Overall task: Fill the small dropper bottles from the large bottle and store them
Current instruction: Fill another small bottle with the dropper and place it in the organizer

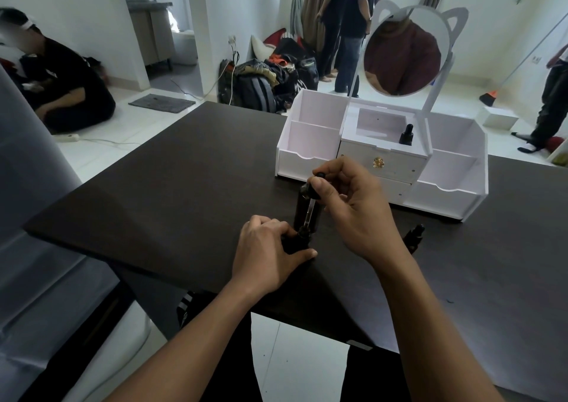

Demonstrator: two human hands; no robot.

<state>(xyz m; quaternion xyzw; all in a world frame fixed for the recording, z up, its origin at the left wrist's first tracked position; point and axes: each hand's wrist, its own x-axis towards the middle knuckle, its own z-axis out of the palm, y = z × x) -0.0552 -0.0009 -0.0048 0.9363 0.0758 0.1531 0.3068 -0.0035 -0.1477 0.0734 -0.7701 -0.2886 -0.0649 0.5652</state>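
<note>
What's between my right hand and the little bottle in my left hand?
In the head view, the dropper's glass tube runs from the right hand down to the small bottle, held by the left hand. The large bottle stands behind.

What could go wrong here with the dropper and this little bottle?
The pipette in the right hand could miss the mouth of the small bottle and drip on the table. The large bottle stands close behind; a nudge might topple it. The right wrist could tip the spare dropper bottle beside it.
</note>
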